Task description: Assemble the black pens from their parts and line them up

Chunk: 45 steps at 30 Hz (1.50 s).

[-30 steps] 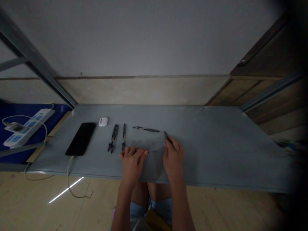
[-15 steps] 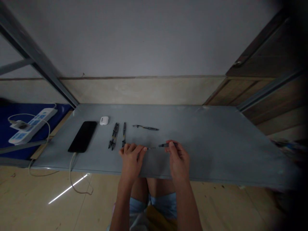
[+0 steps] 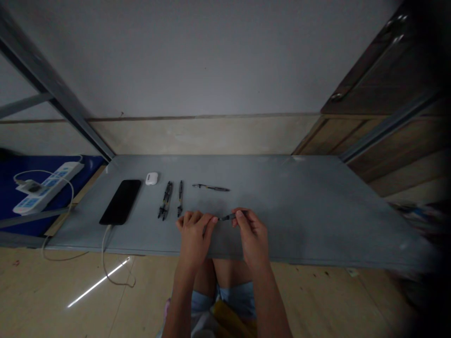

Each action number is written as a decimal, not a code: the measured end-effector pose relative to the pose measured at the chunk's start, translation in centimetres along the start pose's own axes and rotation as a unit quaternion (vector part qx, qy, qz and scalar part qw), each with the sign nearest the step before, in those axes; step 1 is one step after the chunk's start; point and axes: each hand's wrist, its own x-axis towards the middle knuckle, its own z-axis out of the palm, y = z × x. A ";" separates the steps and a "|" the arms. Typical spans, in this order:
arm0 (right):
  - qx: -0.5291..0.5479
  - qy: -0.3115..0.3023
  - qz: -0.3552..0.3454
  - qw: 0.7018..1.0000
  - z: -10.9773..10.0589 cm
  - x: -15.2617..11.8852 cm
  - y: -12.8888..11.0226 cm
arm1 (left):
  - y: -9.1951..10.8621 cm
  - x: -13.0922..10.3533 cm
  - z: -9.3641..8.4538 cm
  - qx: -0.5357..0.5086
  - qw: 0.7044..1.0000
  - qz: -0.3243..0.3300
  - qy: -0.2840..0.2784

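Over the front half of the table, my left hand is closed around a thin pen, most of it hidden in the fingers. Its slim end sticks out to the right. My right hand pinches a dark tubular pen part, whose left end meets that slim end. Whether it is a cap or a barrel piece I cannot tell. Beyond my hands lies one dark pen, crosswise. Another pen lies lengthwise just past my left hand, beside a small bunch of similar pens.
A black phone with a white cable lies on the grey table, near a white earbud case. On the blue surface at the left is a power strip. Metal posts rise at both ends; a wall stands behind.
My right hand has moved left with the dark pen part, closing the gap to the slim end in my left hand. My left hand has stayed nearly still. The view has shifted slightly.
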 end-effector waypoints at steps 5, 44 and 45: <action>0.004 0.003 0.005 1.000 -0.3 0.1 0.3 | 0.5 0.0 -0.7 -0.009 1.000 -0.014 -0.016; -0.216 -0.132 -0.047 0.966 -1.4 0.4 0.6 | 0.4 0.2 0.4 -0.066 0.991 0.060 -0.099; -0.215 -0.134 -0.047 0.966 -1.4 0.4 0.6 | 0.3 0.2 0.4 -0.064 0.991 0.060 -0.100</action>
